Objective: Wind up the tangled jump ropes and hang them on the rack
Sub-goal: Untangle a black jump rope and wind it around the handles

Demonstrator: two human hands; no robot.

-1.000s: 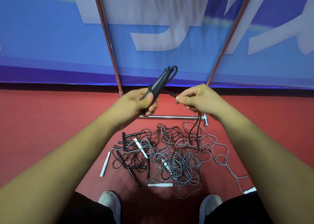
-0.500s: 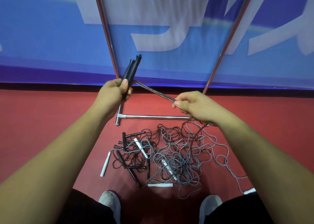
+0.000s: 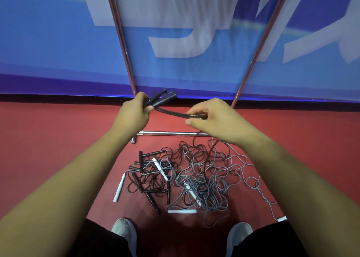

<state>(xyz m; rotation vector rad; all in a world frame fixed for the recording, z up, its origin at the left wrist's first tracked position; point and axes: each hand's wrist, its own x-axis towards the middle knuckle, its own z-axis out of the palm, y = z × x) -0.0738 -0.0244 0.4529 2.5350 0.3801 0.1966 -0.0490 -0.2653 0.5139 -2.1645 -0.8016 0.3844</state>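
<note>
My left hand (image 3: 134, 113) grips two black jump rope handles (image 3: 162, 97) side by side, their ends pointing up and right. From them a doubled black cord (image 3: 171, 112) runs to my right hand (image 3: 212, 116), which pinches it; the cord then drops from under that hand to the floor. Below lies a tangled pile of black and grey ropes (image 3: 187, 174) with black and white handles. The metal rack's two uprights (image 3: 120, 38) rise in front of me and its base bar (image 3: 167, 133) lies on the floor under my hands.
A blue banner (image 3: 48, 42) with large white characters hangs behind the rack. The floor (image 3: 58, 139) is red. A white handle (image 3: 119, 187) lies left of the pile and another (image 3: 182, 211) lies near my shoes (image 3: 124, 230). A grey cord trails right to a white handle (image 3: 282, 218).
My left hand has come down and to the right with the handles. The cord between my hands now sags in a short curve instead of running taut.
</note>
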